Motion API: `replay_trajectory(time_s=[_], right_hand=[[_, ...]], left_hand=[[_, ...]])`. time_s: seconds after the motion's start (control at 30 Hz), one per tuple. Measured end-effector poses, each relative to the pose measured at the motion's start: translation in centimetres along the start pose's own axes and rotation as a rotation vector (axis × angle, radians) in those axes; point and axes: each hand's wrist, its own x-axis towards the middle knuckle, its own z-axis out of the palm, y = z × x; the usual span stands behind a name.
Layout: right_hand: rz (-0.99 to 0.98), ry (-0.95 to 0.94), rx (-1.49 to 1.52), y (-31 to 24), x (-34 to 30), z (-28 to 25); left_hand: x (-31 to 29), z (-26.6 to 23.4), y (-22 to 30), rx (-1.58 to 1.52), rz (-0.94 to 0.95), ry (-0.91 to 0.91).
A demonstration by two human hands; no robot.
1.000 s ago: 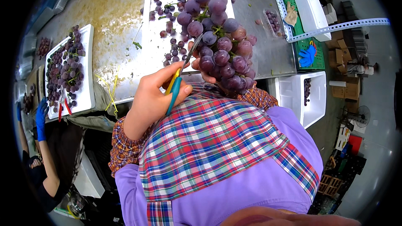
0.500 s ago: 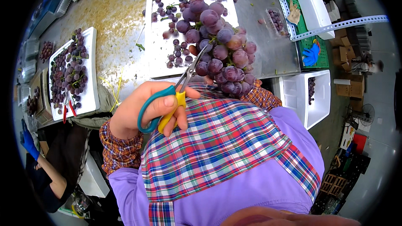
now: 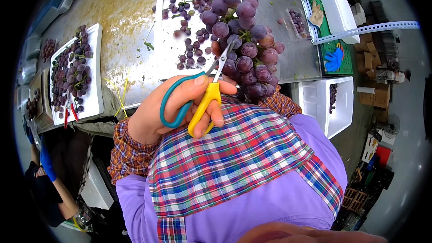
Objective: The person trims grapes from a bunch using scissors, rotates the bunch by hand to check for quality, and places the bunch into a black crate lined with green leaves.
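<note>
Head view, sole entry.

Item: bunch of purple grapes (image 3: pixel 249 50), large-berried, with green stems; held up in the upper centre of the frame, overlapping the lower right part of a white tray (image 3: pixel 164 45).

Item: scissors (image 3: pixel 209 101), one handle teal, one yellow; just right of mid-left, handles spread, metal blades pointing up and right over the left side of the bunch. Contact between tips and berries cannot be told.

Left hand (image 3: pixel 153 105): centre-left, fingers curled partly closed through and about the scissor handles.

Right hand (image 3: pixel 216 48): behind the bunch, mostly hidden, some fingers showing at the bunch's left edge; it supports the fruit, though how tightly it closes cannot be seen.

On the white tray: loose grapes (image 3: pixel 190 55) and small clusters, some green stem bits.

Left of frame: second white tray (image 3: pixel 95 63) bearing grape clusters (image 3: pixel 74 69); red-handled clippers (image 3: pixel 67 113) at its lower edge. Lower left: a co-worker's blue-gloved hand (image 3: pixel 47 162).

Upper right: clear punnet of grapes (image 3: pixel 297 22); green crate (image 3: pixel 347 65) with blue glove (image 3: pixel 334 59); tan glove (image 3: pixel 316 14). Right: white box (image 3: pixel 345 103), grapes inside.

Beneath the trays: stained metal table (image 3: pixel 128 31).
</note>
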Motion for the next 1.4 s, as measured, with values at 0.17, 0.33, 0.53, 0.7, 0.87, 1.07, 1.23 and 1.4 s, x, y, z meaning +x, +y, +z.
replay_trajectory(time_s=[0.17,0.33,0.53,0.7,0.87,1.07,1.23,1.4], right_hand=[[-0.034,0.075,-0.078,0.4,0.4,1.0],[-0.088,0.102,-0.058,0.7,0.4,0.8],[-0.079,0.057,0.041,0.4,0.6,0.6],[-0.067,-0.044,-0.017,-0.3,1.3,0.1],[-0.114,-0.03,-0.075,-0.3,0.9,-0.5],[-0.07,0.001,-0.085,-0.9,1.0,-1.8],[-0.121,0.025,-0.076,-0.5,0.9,-2.0],[-0.176,0.043,-0.056,-0.3,1.1,-1.9]], left_hand=[[0.3,0.8,-0.3,-0.025,0.022,0.004],[0.8,1.1,-0.5,-0.109,0.058,0.003],[1.4,1.3,-0.7,-0.141,0.059,-0.003],[1.8,1.5,-0.7,-0.142,0.049,0.018],[2.2,1.4,-1.2,-0.168,0.084,0.004],[2.8,1.0,-0.9,-0.287,0.052,-0.022],[3.1,1.2,-0.5,-0.283,0.055,0.053],[3.6,0.8,-0.4,-0.197,0.062,0.118]])
